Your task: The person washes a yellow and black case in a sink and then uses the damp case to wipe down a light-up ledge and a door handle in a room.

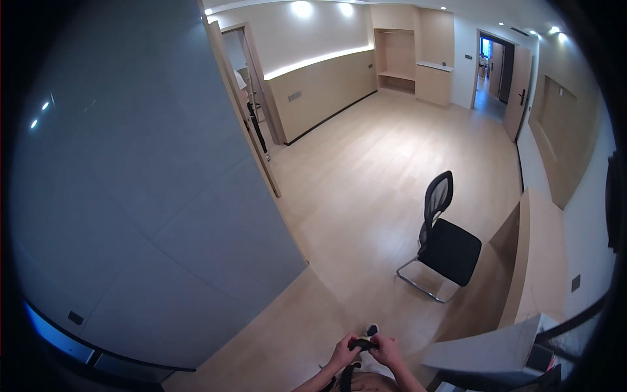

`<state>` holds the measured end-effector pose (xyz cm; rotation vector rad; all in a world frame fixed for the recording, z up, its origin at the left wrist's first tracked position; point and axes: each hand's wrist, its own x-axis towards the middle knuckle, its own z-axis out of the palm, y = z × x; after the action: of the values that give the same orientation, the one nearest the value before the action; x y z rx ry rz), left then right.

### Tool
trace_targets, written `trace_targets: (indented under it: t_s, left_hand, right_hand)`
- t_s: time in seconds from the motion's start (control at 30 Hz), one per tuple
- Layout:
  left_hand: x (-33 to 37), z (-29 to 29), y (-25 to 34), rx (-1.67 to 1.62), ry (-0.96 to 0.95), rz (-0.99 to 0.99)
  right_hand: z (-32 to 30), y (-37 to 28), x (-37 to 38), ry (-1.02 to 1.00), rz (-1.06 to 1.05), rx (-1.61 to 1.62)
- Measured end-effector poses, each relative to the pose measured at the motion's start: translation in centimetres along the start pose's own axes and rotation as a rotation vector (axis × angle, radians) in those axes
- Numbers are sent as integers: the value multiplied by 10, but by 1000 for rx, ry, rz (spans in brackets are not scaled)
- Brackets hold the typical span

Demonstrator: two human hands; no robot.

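Two bare hands in the head view, down at the bottom edge, both wrapped around one small dark object: left hand gripping its left end, right hand on its right end, so it sits right between them in front of the person's body. Too small to tell what it is, tbh. Just past it there's a dark shoe with a white toe on the pale wood floor. Off to the right, well apart from the hands, a black mesh-back chair stands on shiny metal legs, near a light wood desk unit. Big grey wall panel takes up the left side, and someone's partly visible in the left doorway. Far end's got built-in wood shelving, plus an open door on the right.
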<state>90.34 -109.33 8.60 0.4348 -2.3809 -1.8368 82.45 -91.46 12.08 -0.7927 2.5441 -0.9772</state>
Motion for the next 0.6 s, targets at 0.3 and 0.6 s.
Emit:
trace_targets:
  t_s: [0.3, 0.6]
  left_hand:
    - [166, -34, 13, 98, 31, -43]
    - [379, -96, 79, 347, -142, -86]
  right_hand:
    - [-2, 45, 189, -71, 21, 360]
    - [-62, 73, 420, -198, 0, 476]
